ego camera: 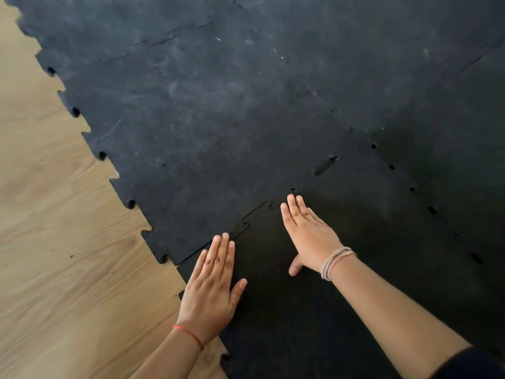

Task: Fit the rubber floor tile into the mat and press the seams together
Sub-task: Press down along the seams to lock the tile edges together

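Note:
A black rubber floor tile (355, 242) with puzzle-cut edges lies at the near side of the large black mat (205, 105). Its far seam (254, 214) runs diagonally between the two, with interlocking tabs showing. One tab (326, 165) further along the seam stands lifted, leaving a dark gap. My left hand (211, 285) lies flat, palm down, on the tile's left corner, fingertips at the seam. My right hand (308, 233) presses flat on the tile further right, fingertips touching the seam. Neither hand holds anything.
Light wooden floor (54, 242) lies to the left of the mat's toothed edge. A second seam with small dark holes (412, 188) runs down the tile's right side. Other joined tiles stretch away to the back and right.

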